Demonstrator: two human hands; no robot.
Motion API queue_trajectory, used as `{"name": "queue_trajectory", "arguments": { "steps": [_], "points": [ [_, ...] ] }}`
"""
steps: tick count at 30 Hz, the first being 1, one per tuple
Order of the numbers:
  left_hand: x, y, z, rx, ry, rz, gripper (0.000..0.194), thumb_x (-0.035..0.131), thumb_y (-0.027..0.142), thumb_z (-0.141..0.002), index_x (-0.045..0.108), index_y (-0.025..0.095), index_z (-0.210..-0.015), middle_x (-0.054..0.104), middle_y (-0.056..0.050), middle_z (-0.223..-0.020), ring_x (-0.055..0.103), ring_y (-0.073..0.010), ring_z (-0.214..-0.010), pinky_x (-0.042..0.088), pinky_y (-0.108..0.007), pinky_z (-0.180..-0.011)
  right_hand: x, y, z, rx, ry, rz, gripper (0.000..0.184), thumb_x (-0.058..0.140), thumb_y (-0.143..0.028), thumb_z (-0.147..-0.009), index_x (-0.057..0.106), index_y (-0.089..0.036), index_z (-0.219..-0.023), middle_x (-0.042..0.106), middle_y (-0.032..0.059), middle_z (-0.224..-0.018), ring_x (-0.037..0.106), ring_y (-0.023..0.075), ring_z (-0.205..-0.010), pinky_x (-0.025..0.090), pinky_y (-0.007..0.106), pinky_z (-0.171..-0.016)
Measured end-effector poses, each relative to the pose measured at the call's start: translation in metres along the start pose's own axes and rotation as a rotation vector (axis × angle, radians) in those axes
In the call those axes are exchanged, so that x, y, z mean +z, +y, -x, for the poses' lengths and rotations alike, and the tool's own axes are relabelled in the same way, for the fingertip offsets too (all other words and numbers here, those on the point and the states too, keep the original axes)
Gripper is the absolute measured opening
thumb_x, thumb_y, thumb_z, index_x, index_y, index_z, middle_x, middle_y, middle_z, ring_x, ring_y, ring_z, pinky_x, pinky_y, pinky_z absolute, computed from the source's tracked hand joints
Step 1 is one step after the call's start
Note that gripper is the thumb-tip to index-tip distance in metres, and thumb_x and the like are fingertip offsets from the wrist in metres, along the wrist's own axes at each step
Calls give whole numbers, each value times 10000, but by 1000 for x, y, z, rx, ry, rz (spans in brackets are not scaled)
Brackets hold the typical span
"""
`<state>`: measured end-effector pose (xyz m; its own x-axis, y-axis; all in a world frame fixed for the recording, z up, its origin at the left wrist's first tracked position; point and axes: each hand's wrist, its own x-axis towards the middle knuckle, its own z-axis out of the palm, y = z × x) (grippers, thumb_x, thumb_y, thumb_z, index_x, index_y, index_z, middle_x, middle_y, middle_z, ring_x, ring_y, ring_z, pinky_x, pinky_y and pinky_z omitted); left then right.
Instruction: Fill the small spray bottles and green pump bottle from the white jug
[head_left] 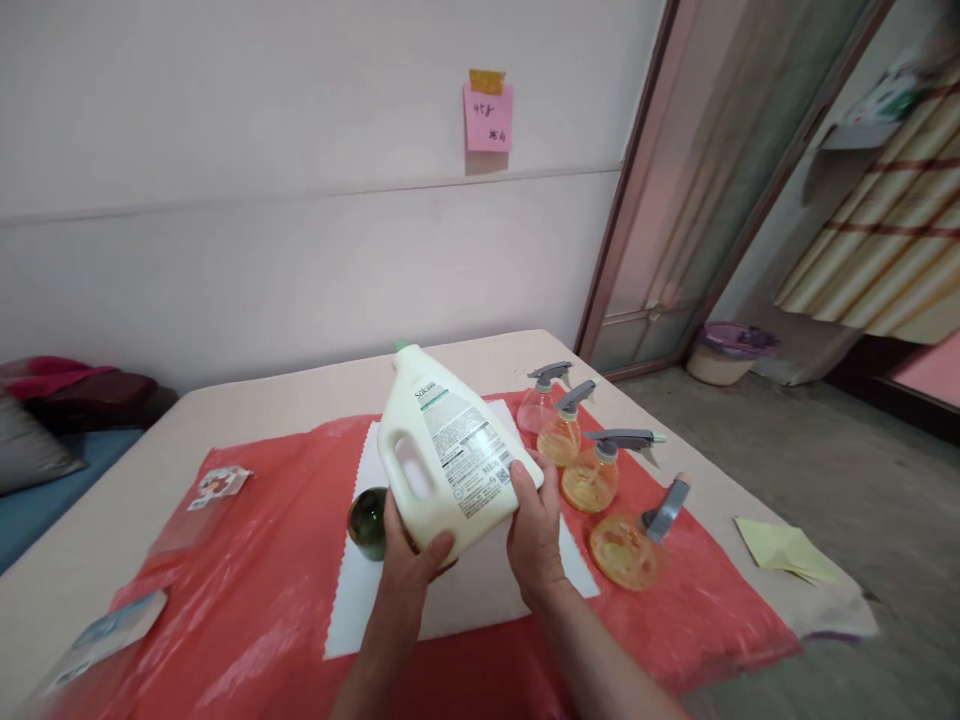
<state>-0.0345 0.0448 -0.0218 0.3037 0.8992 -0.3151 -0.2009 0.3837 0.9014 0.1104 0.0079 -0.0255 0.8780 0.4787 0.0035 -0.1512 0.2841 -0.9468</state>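
A pale cream detergent jug (pixel 450 450) with a green cap and a printed label is tilted in my two hands, its cap end pointing away to the upper left. My left hand (pixel 412 545) grips its lower left corner, below the moulded handle. On the right, my right hand (pixel 534 515) is wrapped round the base corner, thumb on the label. Just left of the jug stands a dark green, shiny round vessel (pixel 367 523), partly hidden by my left hand. Under them lies a white cloth with a scalloped edge (pixel 352 620).
Several clear spray bottles with grey trigger heads line the right side; the nearest bottle (pixel 624 550) leans or lies over. Red plastic sheeting (pixel 262 560) covers much of the table. Plastic packets (pixel 217 487) lie left, yellow paper (pixel 784 548) right. A bin (pixel 724 352) stands on the floor.
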Motion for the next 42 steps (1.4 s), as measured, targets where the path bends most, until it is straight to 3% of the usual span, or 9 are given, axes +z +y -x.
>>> {"name": "queue_trajectory", "arguments": {
  "steps": [10, 19, 31, 42],
  "points": [
    [-4, 13, -5, 8, -64, 64, 1251, 935, 299, -551, 223, 462, -1567, 612, -87, -1389, 651, -308, -1125, 599, -369, -760, -3, 4, 0, -104, -48, 6, 545, 682, -519, -817, 555, -241, -1268, 642, 56, -1153, 597, 252, -1032, 479, 370, -867],
    [-6, 14, -7, 14, -95, 108, 1258, 934, 288, -549, 220, 448, -1572, 623, -99, -1385, 655, -316, -1130, 595, -386, -791, -3, 6, 0, -129, -92, -19, 467, 681, -495, -860, 556, -254, -1239, 619, 37, -1163, 560, 242, -1083, 438, 371, -932],
    [-12, 13, -10, -8, -146, 115, 1291, 924, 265, -582, 134, 459, -1585, 570, -96, -1454, 615, -338, -1205, 584, -421, -841, -4, 6, 2, -164, -96, 19, 471, 682, -514, -852, 559, -256, -1227, 613, 34, -1152, 560, 249, -1057, 437, 381, -907],
    [-13, 15, -11, 3, -131, 126, 1312, 924, 263, -569, 123, 445, -1591, 585, -107, -1443, 628, -340, -1198, 583, -419, -848, -4, 11, -1, -142, -120, -31, 471, 516, -599, -929, 570, -250, -1241, 627, 57, -1142, 571, 257, -1048, 452, 392, -892]
  ]
}}
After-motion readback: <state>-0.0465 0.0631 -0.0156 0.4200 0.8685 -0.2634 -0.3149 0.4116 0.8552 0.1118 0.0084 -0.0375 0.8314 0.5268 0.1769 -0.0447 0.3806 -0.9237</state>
